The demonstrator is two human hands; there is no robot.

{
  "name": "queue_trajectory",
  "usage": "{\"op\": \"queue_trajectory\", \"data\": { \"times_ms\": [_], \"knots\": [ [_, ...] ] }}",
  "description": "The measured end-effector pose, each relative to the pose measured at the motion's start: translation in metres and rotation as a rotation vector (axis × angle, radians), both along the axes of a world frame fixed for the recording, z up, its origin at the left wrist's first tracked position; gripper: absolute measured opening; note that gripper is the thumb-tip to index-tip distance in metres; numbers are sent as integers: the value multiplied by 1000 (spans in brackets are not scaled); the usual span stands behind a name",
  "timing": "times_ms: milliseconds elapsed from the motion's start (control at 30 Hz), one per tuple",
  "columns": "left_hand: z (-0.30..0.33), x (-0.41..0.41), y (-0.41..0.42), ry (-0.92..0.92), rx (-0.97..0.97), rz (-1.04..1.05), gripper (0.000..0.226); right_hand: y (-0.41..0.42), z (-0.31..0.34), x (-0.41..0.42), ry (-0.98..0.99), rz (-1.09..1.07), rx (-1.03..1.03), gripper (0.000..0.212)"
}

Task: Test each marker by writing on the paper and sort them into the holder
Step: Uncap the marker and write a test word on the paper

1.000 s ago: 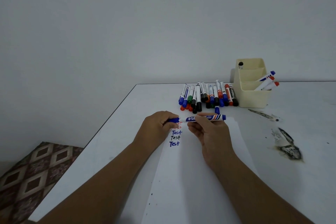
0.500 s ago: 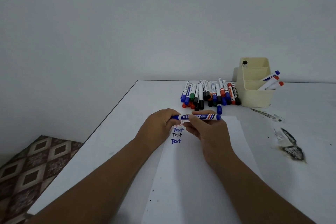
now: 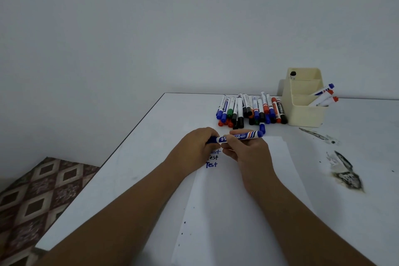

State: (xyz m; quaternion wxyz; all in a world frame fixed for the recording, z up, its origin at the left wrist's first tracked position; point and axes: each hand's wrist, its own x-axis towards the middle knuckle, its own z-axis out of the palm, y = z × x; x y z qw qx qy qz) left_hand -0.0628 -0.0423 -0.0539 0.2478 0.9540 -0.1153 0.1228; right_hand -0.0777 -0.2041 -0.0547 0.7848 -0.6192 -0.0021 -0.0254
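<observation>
both my hands pinching the blue marker (image 3: pixel 239 136) over the paper (image 3: pixel 237 211): left hand (image 3: pixel 194 147) on the cap end, right hand (image 3: pixel 248 153) on the barrel (holder (image 3: pixel 306 114) at 1 o'clock).

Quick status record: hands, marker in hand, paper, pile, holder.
left hand: grips the cap end of the blue marker
right hand: holds the marker barrel
paper: "Test" written in several lines
pile of markers: lying beside the holder
holder: three markers in the front compartment, one black-capped at the back
</observation>
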Motion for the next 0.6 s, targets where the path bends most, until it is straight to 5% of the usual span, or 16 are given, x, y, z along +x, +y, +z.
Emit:
{"op": "queue_trajectory", "data": {
  "times_ms": [133,267,400,600],
  "knots": [
    [-9,10,3,-15,73,-24,52,-3,-1,-2,32,-58,68,10],
    [-9,18,4,-41,267,-1,39,-9,2,-4,88,-135,134,14],
    [-8,21,3,-38,336,13,34,-15,16,-12,-46,-237,146,42],
    [-12,25,2,15,323,31,31,-30,42,-5,-242,-175,-100,74]
  ]
}}
